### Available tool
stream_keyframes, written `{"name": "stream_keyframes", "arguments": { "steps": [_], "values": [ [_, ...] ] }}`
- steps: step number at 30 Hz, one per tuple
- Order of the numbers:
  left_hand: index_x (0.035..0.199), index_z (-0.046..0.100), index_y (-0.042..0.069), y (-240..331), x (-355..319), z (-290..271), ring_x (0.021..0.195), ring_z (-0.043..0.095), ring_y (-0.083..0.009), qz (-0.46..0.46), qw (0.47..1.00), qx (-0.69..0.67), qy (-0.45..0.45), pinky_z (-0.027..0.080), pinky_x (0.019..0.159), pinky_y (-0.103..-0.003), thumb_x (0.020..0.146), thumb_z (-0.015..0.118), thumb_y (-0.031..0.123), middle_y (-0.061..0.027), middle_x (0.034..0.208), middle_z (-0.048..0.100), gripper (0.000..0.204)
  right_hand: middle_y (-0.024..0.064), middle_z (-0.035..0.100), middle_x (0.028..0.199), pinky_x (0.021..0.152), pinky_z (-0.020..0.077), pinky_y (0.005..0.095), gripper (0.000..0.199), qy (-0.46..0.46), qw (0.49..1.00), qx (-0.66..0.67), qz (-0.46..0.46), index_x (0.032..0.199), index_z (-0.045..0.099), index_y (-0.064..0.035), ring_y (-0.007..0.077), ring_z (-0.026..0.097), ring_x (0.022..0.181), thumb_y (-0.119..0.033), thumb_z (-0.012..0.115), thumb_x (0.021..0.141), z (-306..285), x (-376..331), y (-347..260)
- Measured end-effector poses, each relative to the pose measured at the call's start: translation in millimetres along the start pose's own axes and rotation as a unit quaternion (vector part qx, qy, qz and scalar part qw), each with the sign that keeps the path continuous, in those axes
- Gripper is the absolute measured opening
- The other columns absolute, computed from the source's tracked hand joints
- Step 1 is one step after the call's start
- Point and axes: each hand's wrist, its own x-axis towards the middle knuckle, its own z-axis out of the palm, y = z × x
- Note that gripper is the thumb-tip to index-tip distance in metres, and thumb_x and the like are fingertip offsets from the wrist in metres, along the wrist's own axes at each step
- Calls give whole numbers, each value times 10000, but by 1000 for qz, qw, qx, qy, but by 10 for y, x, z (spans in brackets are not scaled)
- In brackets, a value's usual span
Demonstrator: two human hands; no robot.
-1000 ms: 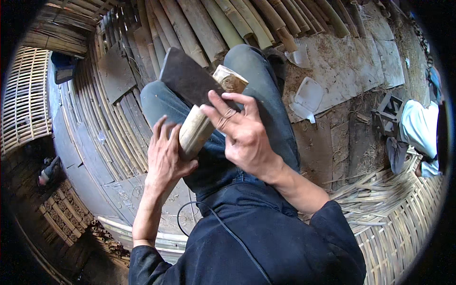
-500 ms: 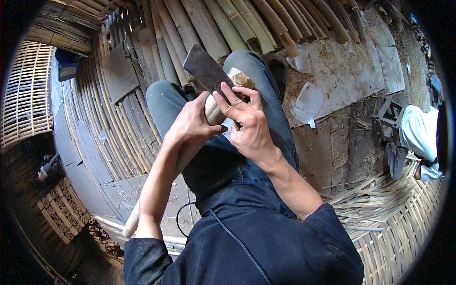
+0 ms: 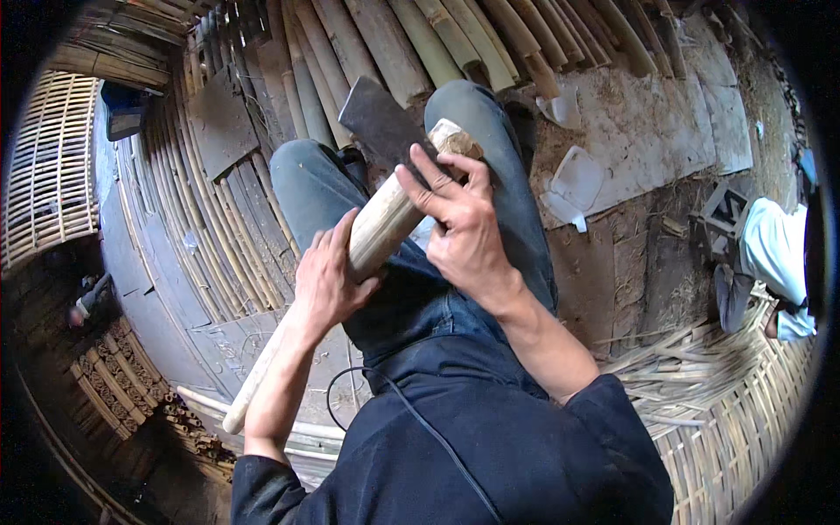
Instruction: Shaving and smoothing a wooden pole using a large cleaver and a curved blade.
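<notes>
A pale wooden club-shaped piece [image 3: 385, 223], thick at its far end and thinner toward me, slants across my lap. My left hand [image 3: 325, 278] wraps round it below the thick part, and its thin end [image 3: 241, 409] sticks out beyond my left forearm. Across the thick end, near the cut face, lies a dark, broad cleaver blade [image 3: 378, 115]. My right hand [image 3: 468, 232] is at the blade's near end, two fingers stretched over the metal and the others bent. The cleaver's handle and my right thumb are hidden.
Bamboo poles [image 3: 420, 39] lie beyond my knees, with more slats [image 3: 197, 210] to the left. Pale plastic containers [image 3: 577, 179] lie on the floor at right. Woven bamboo [image 3: 717, 411] spreads at lower right, near another person's light garment [image 3: 774, 241]. A cable [image 3: 332, 398] loops by my waist.
My left hand has slid down the wood toward me, baring more of the thick part. My right hand and the wood's far end have shifted slightly right.
</notes>
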Motion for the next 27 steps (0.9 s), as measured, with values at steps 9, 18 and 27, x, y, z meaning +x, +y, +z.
{"name": "stream_keyframes", "arguments": {
  "steps": [9,18,27],
  "values": [
    [1515,410,-3,85,-32,94,1057,592,-409,-4,1000,16,10,496,940,-495,697,892,186,-210,1178,632,969,61,652,1485,1138,405,389,796,30,998,-48,1,1360,747,-184,323,519,1266,160,569,665,73,43,-64],
    [1545,377,24,58,-73,37,1150,591,-462,-10,1000,5,-22,479,1028,-528,677,906,152,-230,1310,630,1024,126,701,1401,1060,438,366,653,25,999,-30,12,1330,757,-135,312,543,1168,99,592,743,-57,133,3],
    [1480,426,-16,-108,-34,154,1033,602,-412,48,998,28,11,494,942,-500,664,907,197,-219,1132,649,971,132,701,1402,1064,447,366,505,-44,997,-41,-38,1304,767,-118,308,518,1186,31,638,840,249,-86,-203]
  ]
}}
